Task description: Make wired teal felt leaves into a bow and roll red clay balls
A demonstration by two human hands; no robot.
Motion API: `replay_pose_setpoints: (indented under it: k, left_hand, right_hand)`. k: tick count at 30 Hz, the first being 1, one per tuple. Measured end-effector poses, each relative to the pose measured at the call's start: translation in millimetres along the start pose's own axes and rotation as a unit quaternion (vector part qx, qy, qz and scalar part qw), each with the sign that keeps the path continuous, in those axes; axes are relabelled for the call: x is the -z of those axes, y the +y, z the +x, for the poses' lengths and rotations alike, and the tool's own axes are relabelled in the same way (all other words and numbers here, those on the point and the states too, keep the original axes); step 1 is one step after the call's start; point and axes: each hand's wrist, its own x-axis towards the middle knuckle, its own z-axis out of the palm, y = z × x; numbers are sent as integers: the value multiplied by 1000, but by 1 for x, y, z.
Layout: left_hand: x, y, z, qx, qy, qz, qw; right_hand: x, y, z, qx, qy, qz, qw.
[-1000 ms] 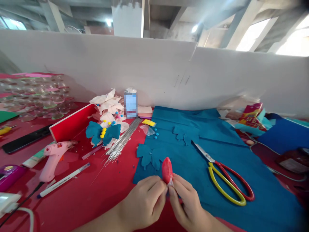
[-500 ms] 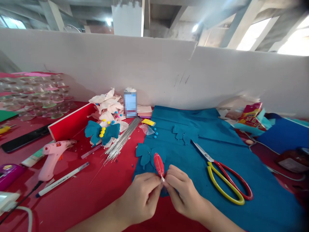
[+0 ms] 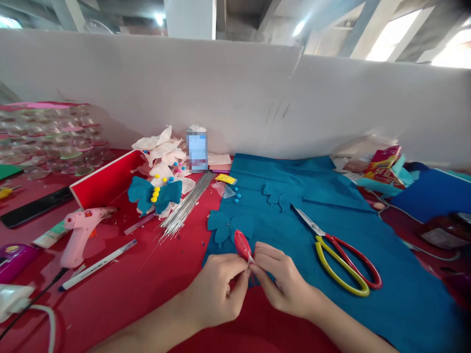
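Note:
My left hand (image 3: 217, 289) and my right hand (image 3: 281, 282) meet low in the middle of the view, both pinching the lower end of a small red oval piece (image 3: 242, 244) that sticks up between the fingertips. The hands hover over the near left corner of a teal felt sheet (image 3: 331, 230). Just beyond the red piece lies a teal felt cut-out (image 3: 224, 226). Scissors with yellow and red handles (image 3: 338, 255) rest on the felt to the right of my right hand.
A red tabletop (image 3: 147, 289) carries a pink glue gun (image 3: 79, 233), a white pen (image 3: 97, 264), a bundle of thin wires (image 3: 186, 208), and a teal and white felt flower pile (image 3: 158, 189). A phone (image 3: 35, 206) lies far left. A white partition (image 3: 235, 98) closes the back.
The red piece has turned edge-on and sunk lower and left between my fingertips. Both hands shifted slightly left and away from me. The view tilted down a little.

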Motion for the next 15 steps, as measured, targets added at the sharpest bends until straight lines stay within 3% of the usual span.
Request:
replay_pose_setpoints:
  k: [6, 10, 15]
  left_hand:
    - [11, 0, 3, 60, 44, -40, 996]
    - [16, -2, 4, -5, 91, 20, 996]
    - [14, -12, 6, -111, 79, 165, 977]
  right_hand:
    - [3, -1, 3, -116, 13, 87, 989]
    - [5, -1, 5, -119, 28, 59, 991]
    - [2, 4, 3, -147, 31, 180, 972]
